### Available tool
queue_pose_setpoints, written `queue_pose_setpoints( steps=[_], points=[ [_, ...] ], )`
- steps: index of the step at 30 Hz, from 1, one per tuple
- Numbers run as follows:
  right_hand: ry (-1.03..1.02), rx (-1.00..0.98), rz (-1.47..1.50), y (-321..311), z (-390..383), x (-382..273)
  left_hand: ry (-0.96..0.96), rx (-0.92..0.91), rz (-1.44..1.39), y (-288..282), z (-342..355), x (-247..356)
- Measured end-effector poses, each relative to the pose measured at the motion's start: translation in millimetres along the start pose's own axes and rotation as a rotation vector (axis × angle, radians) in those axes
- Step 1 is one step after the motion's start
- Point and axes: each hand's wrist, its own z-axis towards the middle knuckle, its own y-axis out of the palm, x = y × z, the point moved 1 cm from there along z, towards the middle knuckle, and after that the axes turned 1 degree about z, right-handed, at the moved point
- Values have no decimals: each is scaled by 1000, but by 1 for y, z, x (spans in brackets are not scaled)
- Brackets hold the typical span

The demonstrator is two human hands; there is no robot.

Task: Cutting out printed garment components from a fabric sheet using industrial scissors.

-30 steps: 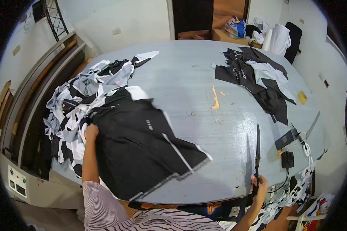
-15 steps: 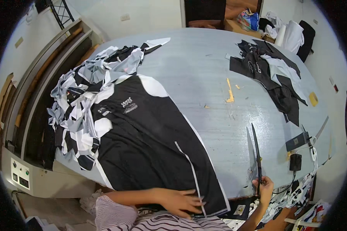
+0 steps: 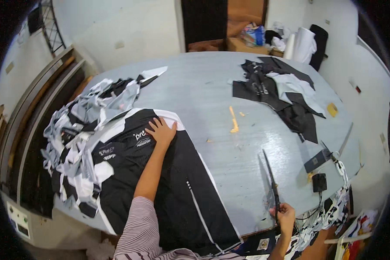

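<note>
A large black fabric panel (image 3: 169, 186), with white edging and white prints, lies spread over the left front of the grey table (image 3: 195, 86). My left hand (image 3: 162, 132) rests flat near the panel's top, fingers spread over the black cloth and its white border. My right hand (image 3: 284, 214) is closed on the handles of long black scissors (image 3: 271, 177), blades pointing away from me, right of the panel at the table's front edge. A heap of black, white and grey scraps (image 3: 73, 143) lies beside the panel's left side.
Dark and pale cloth pieces (image 3: 281, 99) lie back right, near a yellow piece (image 3: 332, 109). A dark box (image 3: 316, 160), a power adapter (image 3: 319, 182) with cords and a steel ruler (image 3: 346, 138) lie right. A long roller machine (image 3: 39, 130) lines the left; white rolls (image 3: 305, 47) stand behind.
The black panel has been laid out flatter, reaching the front edge. My left hand moved from the left heap down across the panel, then up to its top. My right hand still holds the scissors.
</note>
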Motion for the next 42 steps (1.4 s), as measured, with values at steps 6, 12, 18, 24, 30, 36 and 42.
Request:
queue_pose_setpoints(
  steps=[6,12,18,24,30,36,42],
  points=[
    [58,47,-15,-1,-2,-5,168,107,-62,35,37,105],
    [74,162,16,17,-3,-16,473,-51,-134,58,103,151],
    [13,131,-44,16,6,0,442,110,-606,1,121,104],
    [56,63,-45,16,2,-14,-290,-710,120,-55,77,-86],
    [8,-29,-93,18,16,-16,-92,-419,435,11,136,-272],
    [-4,12,-290,13,11,-14,37,32,107,-30,71,-95],
    [-64,-21,-211,17,8,-22,405,-78,-43,-22,32,-2]
  ],
)
